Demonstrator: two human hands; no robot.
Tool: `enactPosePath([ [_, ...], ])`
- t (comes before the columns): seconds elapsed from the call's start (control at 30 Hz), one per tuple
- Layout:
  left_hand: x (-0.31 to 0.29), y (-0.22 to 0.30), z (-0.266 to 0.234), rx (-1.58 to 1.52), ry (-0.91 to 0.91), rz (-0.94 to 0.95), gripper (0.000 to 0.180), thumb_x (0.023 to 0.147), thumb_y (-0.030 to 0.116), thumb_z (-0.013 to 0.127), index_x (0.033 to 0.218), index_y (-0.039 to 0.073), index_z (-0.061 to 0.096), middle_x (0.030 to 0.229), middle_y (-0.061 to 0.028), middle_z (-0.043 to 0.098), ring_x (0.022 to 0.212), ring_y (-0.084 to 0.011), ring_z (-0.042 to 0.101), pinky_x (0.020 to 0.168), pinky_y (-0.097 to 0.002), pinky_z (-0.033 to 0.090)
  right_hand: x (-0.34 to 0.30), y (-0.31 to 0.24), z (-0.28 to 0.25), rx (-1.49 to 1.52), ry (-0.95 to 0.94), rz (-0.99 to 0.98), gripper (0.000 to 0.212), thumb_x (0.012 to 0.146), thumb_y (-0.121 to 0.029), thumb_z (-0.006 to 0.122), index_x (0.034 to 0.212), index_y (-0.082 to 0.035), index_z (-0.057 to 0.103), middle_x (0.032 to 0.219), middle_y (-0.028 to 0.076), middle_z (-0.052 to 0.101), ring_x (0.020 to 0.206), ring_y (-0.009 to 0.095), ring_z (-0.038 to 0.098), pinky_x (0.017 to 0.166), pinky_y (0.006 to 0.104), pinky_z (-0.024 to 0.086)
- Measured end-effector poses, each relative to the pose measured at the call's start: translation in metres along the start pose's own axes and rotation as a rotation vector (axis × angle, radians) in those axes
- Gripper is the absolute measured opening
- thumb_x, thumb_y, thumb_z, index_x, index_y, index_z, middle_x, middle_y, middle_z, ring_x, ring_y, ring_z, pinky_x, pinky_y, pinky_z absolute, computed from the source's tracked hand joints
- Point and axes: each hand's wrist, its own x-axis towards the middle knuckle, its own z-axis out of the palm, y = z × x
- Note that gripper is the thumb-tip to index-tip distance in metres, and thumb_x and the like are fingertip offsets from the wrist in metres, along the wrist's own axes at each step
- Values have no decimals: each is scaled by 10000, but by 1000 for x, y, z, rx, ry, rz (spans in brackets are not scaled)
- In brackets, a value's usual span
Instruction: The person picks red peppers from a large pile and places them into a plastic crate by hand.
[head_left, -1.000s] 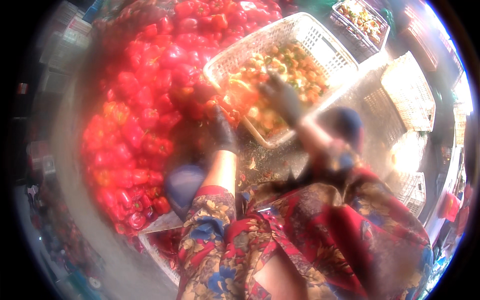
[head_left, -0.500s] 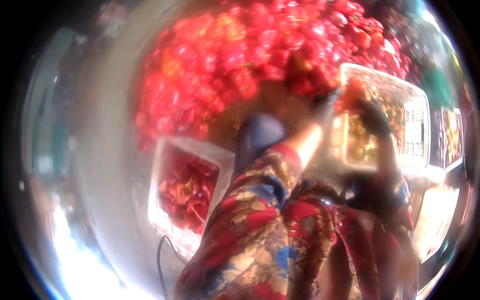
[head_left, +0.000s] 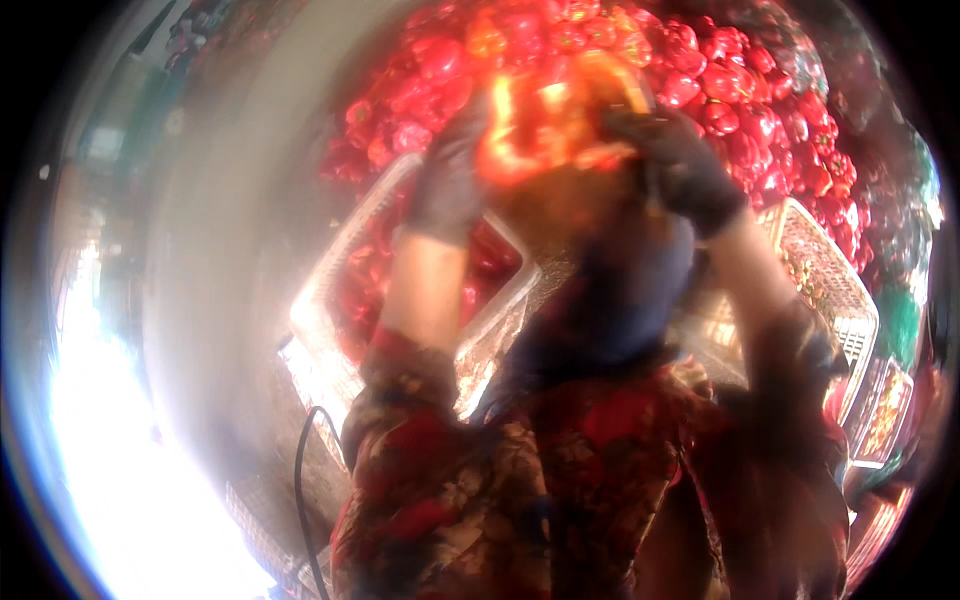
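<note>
Both my hands wear dark gloves and are raised in front of me. Between them, blurred by motion, is a bright red and orange bell pepper (head_left: 545, 115). My left hand (head_left: 447, 180) is closed on its left side, while my right hand (head_left: 682, 165) grips it from the right. Whether the pepper is whole or split is too smeared to tell, and the fingertips are partly hidden. Beneath my left forearm stands a pale plastic crate (head_left: 340, 245) holding red pepper pieces.
A large heap of red bell peppers (head_left: 735, 85) spreads beyond my hands. A second pale crate (head_left: 845, 285) with small greenish and reddish scraps stands right of my right forearm. Farther right is a smaller crate (head_left: 880, 415). A black cable (head_left: 302, 480) curves at lower left.
Both hands have moved left, away from the right crate, and now sit wider apart around the pepper in front of me. The view has shifted too.
</note>
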Motion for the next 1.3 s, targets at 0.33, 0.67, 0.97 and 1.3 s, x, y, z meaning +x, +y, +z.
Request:
enactPosePath([
  [0.33,-243,-57,-149,-688,508,-1306,453,979,382,534,1285,48,551,1207,-81,605,997,-172,623,691,-274,540,52,-60,184,626,-527,778,489,914,-391,598,1223,-20,515,742,57,603,453,119,507,346,257,404],
  [0.67,-273,-84,-26,552,10,-1497,926,923,616,439,1528,27,59,1543,-317,124,1433,-476,117,1162,-527,135,35,-4,-7,940,56,831,533,868,-66,668,1372,-149,515,1238,133,623,1214,210,519,927,322,490],
  [0.97,-339,-129,-22,609,-2,-1517,902,952,629,354,1531,35,1,1584,-244,49,1459,-429,63,1174,-520,108,-138,32,-149,-1385,-141,521,871,452,-238,837,1276,-124,577,1223,120,594,1181,297,527,1021,379,446],
  [1.3,-234,-112,-83,680,-856,-1278,481,928,181,518,1384,65,419,1395,-257,427,1300,-382,414,1098,-450,360,-310,95,-207,-1219,244,854,262,860,-311,655,1048,-129,669,1100,63,691,1047,225,627,935,349,477],
])
